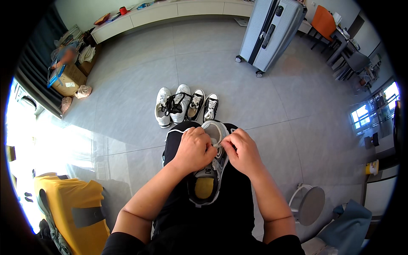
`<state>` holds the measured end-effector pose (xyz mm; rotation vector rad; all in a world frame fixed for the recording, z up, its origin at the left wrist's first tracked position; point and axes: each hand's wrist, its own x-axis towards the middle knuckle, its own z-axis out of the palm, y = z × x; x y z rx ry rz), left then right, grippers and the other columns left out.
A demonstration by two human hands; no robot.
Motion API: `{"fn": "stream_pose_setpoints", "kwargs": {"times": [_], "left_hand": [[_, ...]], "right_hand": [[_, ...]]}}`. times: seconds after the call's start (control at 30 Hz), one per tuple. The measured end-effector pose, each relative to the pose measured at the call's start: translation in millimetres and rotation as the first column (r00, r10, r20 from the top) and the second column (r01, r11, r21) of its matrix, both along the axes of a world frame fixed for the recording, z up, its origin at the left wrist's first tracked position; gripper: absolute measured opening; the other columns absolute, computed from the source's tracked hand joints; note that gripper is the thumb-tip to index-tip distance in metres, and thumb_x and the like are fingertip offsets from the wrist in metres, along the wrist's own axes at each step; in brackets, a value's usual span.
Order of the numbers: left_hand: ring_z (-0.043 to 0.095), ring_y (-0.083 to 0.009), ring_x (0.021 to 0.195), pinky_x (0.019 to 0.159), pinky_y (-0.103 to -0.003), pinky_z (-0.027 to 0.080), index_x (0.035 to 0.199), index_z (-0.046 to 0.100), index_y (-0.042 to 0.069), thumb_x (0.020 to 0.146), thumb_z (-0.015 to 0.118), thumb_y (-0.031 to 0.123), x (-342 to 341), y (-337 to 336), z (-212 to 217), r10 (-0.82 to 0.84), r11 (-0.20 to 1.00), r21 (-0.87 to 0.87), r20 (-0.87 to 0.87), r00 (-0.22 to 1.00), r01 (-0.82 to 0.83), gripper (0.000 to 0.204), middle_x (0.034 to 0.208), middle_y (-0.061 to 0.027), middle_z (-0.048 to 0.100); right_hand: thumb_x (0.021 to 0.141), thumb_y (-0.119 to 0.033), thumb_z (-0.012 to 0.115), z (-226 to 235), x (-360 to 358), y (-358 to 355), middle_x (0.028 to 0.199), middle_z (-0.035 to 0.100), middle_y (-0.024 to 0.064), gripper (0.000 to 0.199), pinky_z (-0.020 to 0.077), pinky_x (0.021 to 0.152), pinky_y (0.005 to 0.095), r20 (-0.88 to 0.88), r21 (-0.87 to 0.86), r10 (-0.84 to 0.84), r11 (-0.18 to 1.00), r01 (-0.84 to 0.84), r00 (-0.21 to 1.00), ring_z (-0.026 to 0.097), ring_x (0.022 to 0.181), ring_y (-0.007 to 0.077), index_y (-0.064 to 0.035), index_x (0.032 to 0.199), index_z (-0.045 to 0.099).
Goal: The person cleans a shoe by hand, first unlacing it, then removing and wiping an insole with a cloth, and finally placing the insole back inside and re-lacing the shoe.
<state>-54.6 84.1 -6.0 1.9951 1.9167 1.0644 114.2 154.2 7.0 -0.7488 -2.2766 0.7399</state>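
A grey, white and black sneaker [209, 170] rests on my black-trousered lap, its opening with a yellow insole [204, 188] turned toward me. My left hand [194, 147] is closed over the left side of the lacing, its fingertips partly hidden. From the other side, my right hand [241, 149] pinches thumb against forefinger on a pale shoelace [218, 145] at the front of the shoe. On the floor beyond my knees stand a pair of white sneakers [162, 106] with black laces and a pair of black canvas sneakers [211, 106] with white laces.
A silver suitcase [272, 36] stands on wheels at the far right. Cardboard boxes [70, 80] with bundles sit at the far left. Near left is a yellow-draped chair [80, 208]; near right, a round grey stool [311, 206]. A low white cabinet [170, 12] runs along the back wall.
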Motion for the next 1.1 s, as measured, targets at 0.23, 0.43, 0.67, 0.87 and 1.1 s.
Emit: {"fn": "stream_pose_setpoints", "kwargs": {"times": [0.23, 0.43, 0.67, 0.87, 1.1], "left_hand": [[0.055, -0.0286, 0.071, 0.065, -0.039, 0.045, 0.063, 0.058, 0.003, 0.067, 0.064, 0.011, -3.0, 3.1, -3.7, 0.000, 0.999, -0.039, 0.128, 0.992, 0.005, 0.011, 0.072, -0.0104, 0.055], [0.059, -0.0219, 0.076, 0.069, -0.032, 0.048, 0.082, 0.064, 0.001, 0.068, 0.068, 0.006, -11.2, -7.6, 2.1, 0.036, 0.992, -0.125, 0.343, 0.939, 0.008, 0.015, 0.078, -0.0093, 0.058], [0.060, -0.0203, 0.076, 0.069, -0.032, 0.049, 0.085, 0.064, 0.003, 0.071, 0.069, 0.006, -12.5, -17.3, 5.7, 0.083, 0.996, -0.071, 0.469, 0.880, -0.056, 0.016, 0.082, -0.0086, 0.060], [0.058, -0.0159, 0.090, 0.086, -0.028, 0.045, 0.102, 0.056, -0.003, 0.085, 0.057, -0.004, -40.1, -23.2, 41.0, -0.096, 0.973, 0.159, 0.940, 0.328, -0.169, 0.017, 0.097, -0.0099, 0.062], [0.063, -0.0206, 0.099, 0.088, -0.032, 0.049, 0.110, 0.054, -0.006, 0.086, 0.053, -0.008, -59.1, 19.6, 147.5, -0.205, 0.928, 0.363, 0.690, 0.694, -0.086, 0.024, 0.109, -0.0130, 0.061]], "right_hand": [[0.071, -0.006, 0.070, -5.2, -4.5, -3.7, 0.076, 0.053, 0.0056, 0.011, 0.0477, 0.062, 0.0347, -0.028, 0.176, 0.053, 0.983, -0.048, 0.998, 0.056, 0.071, 0.0248, -0.0062, 0.077, 0.061], [0.066, -0.002, 0.069, -15.2, -5.9, -4.4, 0.073, 0.052, 0.0048, 0.013, 0.0456, 0.055, 0.0337, -0.049, 0.294, -0.025, 0.955, 0.039, 0.998, 0.055, 0.066, 0.0234, -0.0067, 0.072, 0.059], [0.066, -0.003, 0.067, -10.6, 5.2, -7.2, 0.075, 0.054, 0.0050, 0.013, 0.0457, 0.055, 0.0305, -0.081, 0.003, -0.032, 0.999, 0.032, 0.996, 0.055, 0.065, 0.0198, -0.0053, 0.078, 0.061], [0.073, 0.016, 0.045, 7.6, 37.4, 12.7, 0.112, 0.061, 0.0152, 0.055, 0.0516, 0.086, 0.0329, -0.573, -0.654, -0.137, 0.670, -0.351, 0.808, 0.060, 0.097, 0.0185, 0.0076, 0.127, 0.051], [0.090, -0.008, 0.062, 106.8, 2.6, 24.5, 0.095, 0.067, 0.0131, 0.029, 0.0559, 0.074, 0.0298, -0.561, -0.460, -0.199, 0.882, -0.103, 0.804, 0.065, 0.076, 0.0164, 0.0062, 0.116, 0.060]]}}
